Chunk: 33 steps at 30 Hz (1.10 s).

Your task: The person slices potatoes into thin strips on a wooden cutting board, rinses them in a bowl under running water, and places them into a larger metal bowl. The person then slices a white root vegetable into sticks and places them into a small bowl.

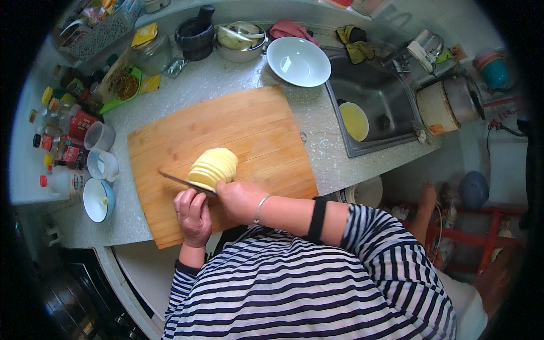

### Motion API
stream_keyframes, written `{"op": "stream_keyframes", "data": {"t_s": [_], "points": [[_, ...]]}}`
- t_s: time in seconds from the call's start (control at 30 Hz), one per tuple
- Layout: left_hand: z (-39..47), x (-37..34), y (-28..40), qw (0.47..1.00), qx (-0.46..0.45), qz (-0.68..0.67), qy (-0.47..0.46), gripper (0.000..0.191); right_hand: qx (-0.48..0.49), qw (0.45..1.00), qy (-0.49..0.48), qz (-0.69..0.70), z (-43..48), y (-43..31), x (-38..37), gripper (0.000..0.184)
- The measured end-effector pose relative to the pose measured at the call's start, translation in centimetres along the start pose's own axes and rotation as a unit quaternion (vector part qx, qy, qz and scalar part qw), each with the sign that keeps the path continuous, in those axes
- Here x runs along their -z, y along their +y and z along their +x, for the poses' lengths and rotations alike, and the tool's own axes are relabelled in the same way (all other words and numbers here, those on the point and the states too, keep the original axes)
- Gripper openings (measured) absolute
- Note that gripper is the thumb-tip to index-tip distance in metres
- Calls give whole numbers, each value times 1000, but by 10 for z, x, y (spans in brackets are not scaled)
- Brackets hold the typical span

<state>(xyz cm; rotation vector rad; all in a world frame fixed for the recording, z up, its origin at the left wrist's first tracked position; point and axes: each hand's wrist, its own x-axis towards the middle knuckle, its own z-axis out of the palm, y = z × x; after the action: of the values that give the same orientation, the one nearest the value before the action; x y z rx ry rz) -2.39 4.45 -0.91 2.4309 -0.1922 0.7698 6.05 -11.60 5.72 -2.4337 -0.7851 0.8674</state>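
A fanned stack of pale yellow slices (213,167), apparently potato, lies on a wooden cutting board (255,123). Along its near side is a knife (178,177), its blade edge-on and pointing to the upper left. My right hand (240,202), with a bangle at the wrist, is closed around the knife's handle end, which it hides. On the near side of the blade, my left hand (193,216) has its fingers bent, the tips close to or touching the blade. Whether anything is held under those fingers cannot be made out.
A white bowl (298,61) stands behind the board, beside a steel sink (378,85) holding a yellow dish (354,121). Left of the board are plastic tubs (102,165), a blue-and-white bowl (98,200) and several bottles (63,146). A stone mortar (194,40) stands at the back.
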Motion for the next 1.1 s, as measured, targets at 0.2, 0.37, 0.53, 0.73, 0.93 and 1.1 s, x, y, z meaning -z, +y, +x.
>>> {"op": "stream_keyframes", "data": {"t_s": [0.2,0.37,0.53,0.73,0.93,1.1], "points": [[0,-2,-1,1000,-3,3,-4,28,15,1000,20,-6,5,5,-10,18],[1,-1,0,1000,3,8,-7,28,37,998,58,0,-4,4,-6,20],[-1,-2,-2,1000,-4,4,5,30,39,999,29,7,-16,9,3,26],[-1,2,-1,1000,13,-12,6,32,85,995,51,23,-16,12,4,20],[5,5,6,1000,26,-9,10,26,110,989,64,71,-18,18,9,14],[5,7,8,999,41,0,2,23,112,986,83,97,-27,16,20,13]]}}
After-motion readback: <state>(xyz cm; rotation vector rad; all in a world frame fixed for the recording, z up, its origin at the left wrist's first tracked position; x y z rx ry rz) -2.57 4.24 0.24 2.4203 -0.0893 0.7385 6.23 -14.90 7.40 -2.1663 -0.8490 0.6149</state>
